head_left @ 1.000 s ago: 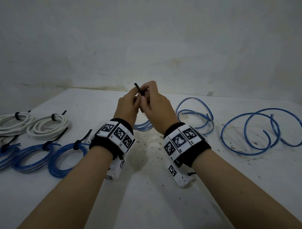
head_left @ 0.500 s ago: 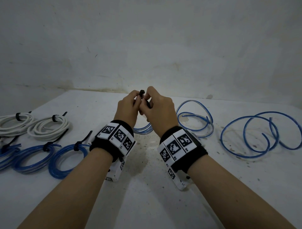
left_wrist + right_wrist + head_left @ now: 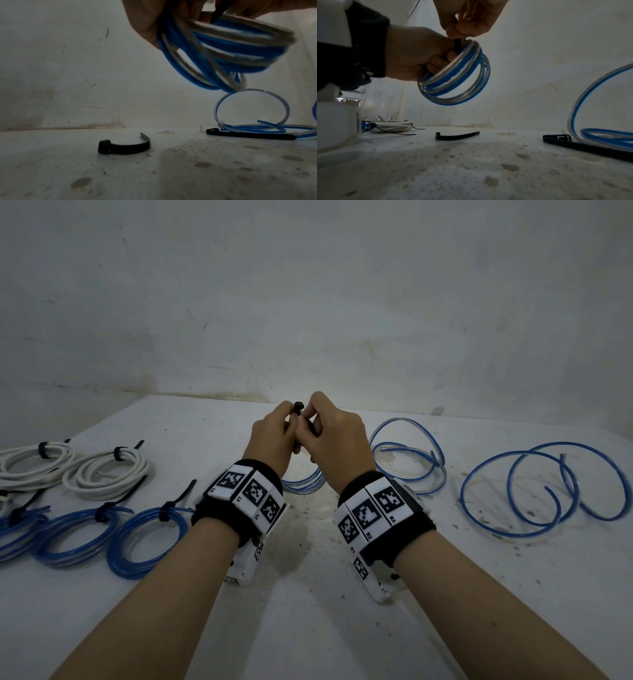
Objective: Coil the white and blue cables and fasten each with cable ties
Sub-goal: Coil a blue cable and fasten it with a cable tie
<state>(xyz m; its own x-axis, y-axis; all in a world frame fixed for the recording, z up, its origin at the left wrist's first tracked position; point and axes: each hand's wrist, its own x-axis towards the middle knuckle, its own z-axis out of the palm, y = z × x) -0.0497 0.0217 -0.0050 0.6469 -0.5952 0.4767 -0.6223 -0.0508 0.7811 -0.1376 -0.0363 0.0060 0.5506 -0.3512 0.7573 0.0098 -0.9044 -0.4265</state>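
Note:
Both hands meet above the middle of the white table [image 3: 308, 628]. My left hand [image 3: 272, 433] grips a coil of blue cable [image 3: 303, 484] that hangs below the fingers. The left wrist view shows the coil [image 3: 223, 54] close up, and the right wrist view shows the coil [image 3: 453, 81] inside the left hand [image 3: 412, 54]. My right hand [image 3: 330, 436] pinches a black cable tie [image 3: 298, 407] at the top of the coil. The tie's strap [image 3: 458, 46] runs down across the coil's turns under the right fingers [image 3: 471, 24]. How far the tie wraps round the coil is hidden.
At the left lie two tied white coils [image 3: 102, 470] and several tied blue coils [image 3: 147, 539]. Loose blue cables lie at centre right [image 3: 407, 457] and far right [image 3: 548, 491]. Two spare black ties [image 3: 123, 146] [image 3: 248, 135] lie on the table before the wall.
Both hands have sunk a little with the coil. The tie's end, which stuck up and left a second ago, now shows only as a short stub between the fingertips.

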